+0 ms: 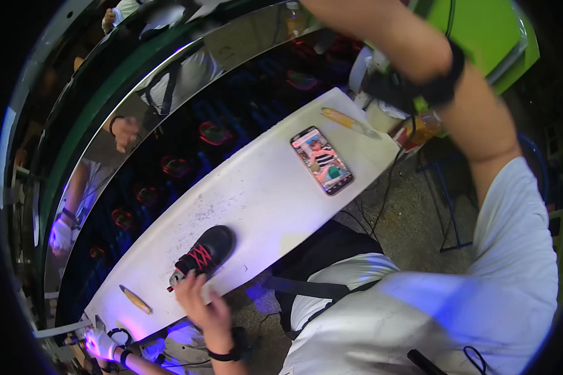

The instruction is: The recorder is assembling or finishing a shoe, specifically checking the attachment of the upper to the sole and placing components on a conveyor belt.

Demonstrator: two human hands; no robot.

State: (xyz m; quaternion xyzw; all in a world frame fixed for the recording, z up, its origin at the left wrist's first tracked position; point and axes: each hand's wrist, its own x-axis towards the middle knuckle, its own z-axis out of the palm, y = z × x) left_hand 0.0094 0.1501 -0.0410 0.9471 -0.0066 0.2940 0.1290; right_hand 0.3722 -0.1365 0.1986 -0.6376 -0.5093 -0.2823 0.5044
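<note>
At lower centre, left hand (203,309) half-open by one shoe (205,251).
Right hand (394,31) state unclear; one phone (322,161), two yellowish tools (345,119).

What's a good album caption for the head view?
Left hand at a black, red-laced shoe on a white tabletop, lit phone beyond.

The heel end of the black shoe (214,245) is partly covered by the left hand (201,306), so whether it is gripped cannot be told. The right forearm (401,36) is cut off by the upper edge, its hand with it. Beyond the right end of the worktop (256,194), a dark shape (391,89) is blurred. At the lower left corner, a co-worker's gloved hand (100,344) is blurred.
</note>
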